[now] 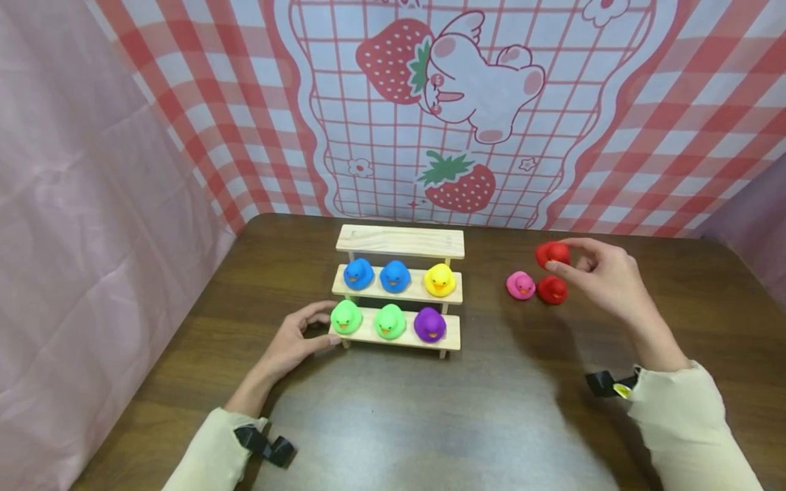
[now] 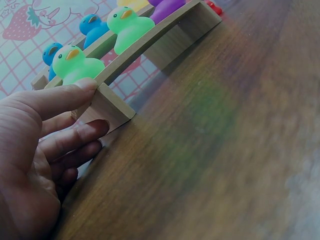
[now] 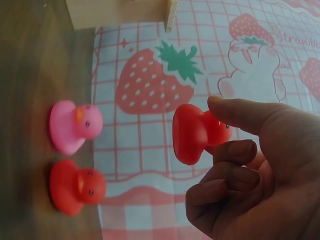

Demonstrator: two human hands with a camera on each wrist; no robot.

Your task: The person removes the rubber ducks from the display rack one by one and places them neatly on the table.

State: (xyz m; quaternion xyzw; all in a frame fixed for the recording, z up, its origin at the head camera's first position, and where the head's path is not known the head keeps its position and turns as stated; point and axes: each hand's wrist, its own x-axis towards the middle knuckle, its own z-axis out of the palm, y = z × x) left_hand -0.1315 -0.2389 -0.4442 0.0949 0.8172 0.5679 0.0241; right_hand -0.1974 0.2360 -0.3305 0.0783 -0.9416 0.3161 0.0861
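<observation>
My right hand [image 1: 604, 276] pinches a red rubber duck [image 3: 192, 135] between thumb and fingers, raised off the table. Below it stand a second red duck [image 1: 552, 290] and a pink duck [image 1: 520, 286]. With thumb and fingers, my left hand [image 1: 297, 341] grips the left end of a three-tier wooden stand [image 1: 399, 241]. On its lowest tier are two light green ducks [image 2: 77, 65] and a purple duck [image 1: 430, 325]. Two blue ducks [image 1: 395, 277] and a yellow duck [image 1: 439, 280] sit on the middle tier. The top tier is bare wood.
The stand and ducks are on a brown wooden table [image 1: 405, 423]. A checked cloth [image 1: 245, 123] with strawberry prints hangs behind the table, and a pink curtain [image 1: 92, 204] hangs along the left side.
</observation>
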